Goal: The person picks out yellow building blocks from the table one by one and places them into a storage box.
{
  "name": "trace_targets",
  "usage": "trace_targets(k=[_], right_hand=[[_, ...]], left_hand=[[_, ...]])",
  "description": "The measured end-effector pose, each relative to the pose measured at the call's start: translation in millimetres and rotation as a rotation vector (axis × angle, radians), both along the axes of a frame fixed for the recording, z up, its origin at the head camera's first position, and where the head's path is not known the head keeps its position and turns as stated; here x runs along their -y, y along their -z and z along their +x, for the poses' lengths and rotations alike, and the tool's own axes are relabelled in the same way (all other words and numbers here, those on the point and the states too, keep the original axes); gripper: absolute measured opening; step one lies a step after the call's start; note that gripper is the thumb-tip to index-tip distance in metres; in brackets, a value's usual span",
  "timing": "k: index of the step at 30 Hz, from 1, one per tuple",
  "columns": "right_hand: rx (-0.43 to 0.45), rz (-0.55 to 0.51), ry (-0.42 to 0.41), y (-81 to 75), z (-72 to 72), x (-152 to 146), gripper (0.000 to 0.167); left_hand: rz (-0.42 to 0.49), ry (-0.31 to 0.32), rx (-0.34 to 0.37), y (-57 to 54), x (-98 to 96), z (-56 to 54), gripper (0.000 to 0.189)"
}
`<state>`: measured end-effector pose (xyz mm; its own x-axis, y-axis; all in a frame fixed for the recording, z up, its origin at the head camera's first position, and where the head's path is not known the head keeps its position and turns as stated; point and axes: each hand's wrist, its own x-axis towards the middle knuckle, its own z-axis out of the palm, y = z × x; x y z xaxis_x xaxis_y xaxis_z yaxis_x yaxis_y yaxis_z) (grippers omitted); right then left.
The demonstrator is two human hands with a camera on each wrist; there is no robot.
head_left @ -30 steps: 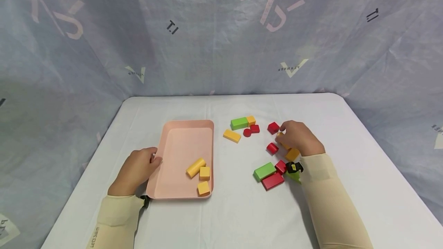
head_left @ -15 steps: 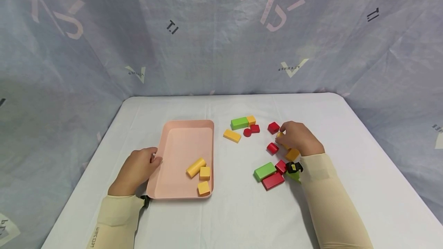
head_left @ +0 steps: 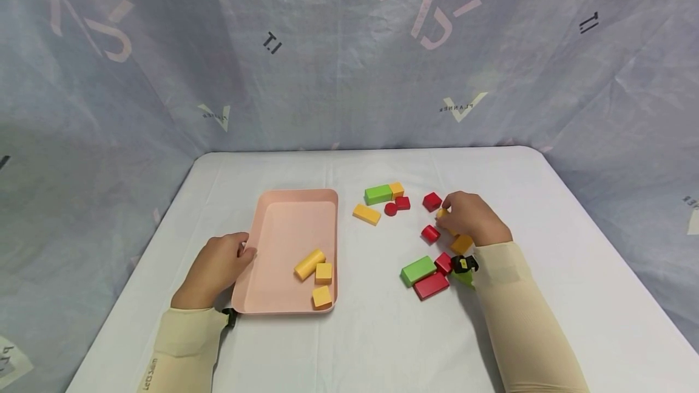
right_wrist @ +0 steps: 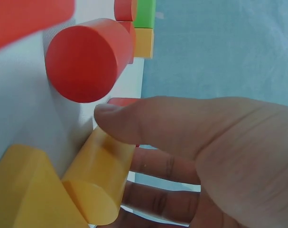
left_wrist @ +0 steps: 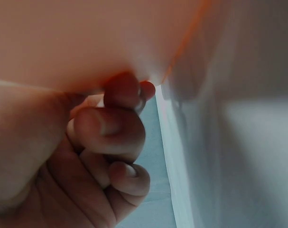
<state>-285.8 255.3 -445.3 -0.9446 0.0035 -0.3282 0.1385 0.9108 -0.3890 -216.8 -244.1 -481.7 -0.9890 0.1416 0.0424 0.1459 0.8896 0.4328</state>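
My left hand [head_left: 215, 265] grips the left rim of a shallow pink tray [head_left: 284, 229], its thumb over the edge. In the left wrist view, curled fingers [left_wrist: 110, 126] sit against the tray's wall. Inside the tray lie a yellow cylinder [head_left: 309, 264] and two yellow cubes [head_left: 323, 273]. On the right, my right hand [head_left: 472, 217] pinches another yellow cylinder [right_wrist: 96, 178] between thumb and fingers, low at the tabletop and mostly covered by the hand in the head view. Beside it are a red cylinder [right_wrist: 82, 61] and a yellow angular block [right_wrist: 30, 190].
Left of the right hand lie a red block [head_left: 432, 201], a yellow bar [head_left: 366, 214] and a green bar [head_left: 378, 194]. Nearer are a green block [head_left: 417, 270] and a red block [head_left: 431, 286]. Patterned grey cloth [head_left: 338, 65] hangs behind the white table [head_left: 360, 344].
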Motion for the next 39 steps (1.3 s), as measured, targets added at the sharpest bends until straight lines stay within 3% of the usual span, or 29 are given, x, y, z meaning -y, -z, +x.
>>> trace_targets(k=[14,29,39], right_hand=[[0.009,0.003,0.007,-1.9,0.3,2.7,0.041],[-0.006,0.014,0.007,-4.7,2.3,2.3,0.035],[0.002,0.025,0.016,-7.1,2.4,1.0,0.040]], left_hand=[[0.004,0.007,-0.026,1.7,0.4,1.1,0.022],[0.005,0.003,-0.003,2.3,0.6,1.7,0.018],[0.017,0.004,-0.004,0.0,-0.5,1.3,0.016]])
